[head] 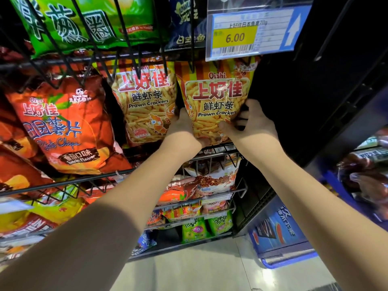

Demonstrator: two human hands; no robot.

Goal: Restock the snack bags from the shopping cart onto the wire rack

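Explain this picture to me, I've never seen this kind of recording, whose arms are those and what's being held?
There is no machine here. One camera is worn on a person's head, so the two bare arms reaching in are the wearer's own. The left hand and right hand grip the sides of a yellow prawn cracker bag at a shelf of the wire rack. A matching bag stands beside it, then a red tomato chips bag. Above hangs a price tag reading 6.00.
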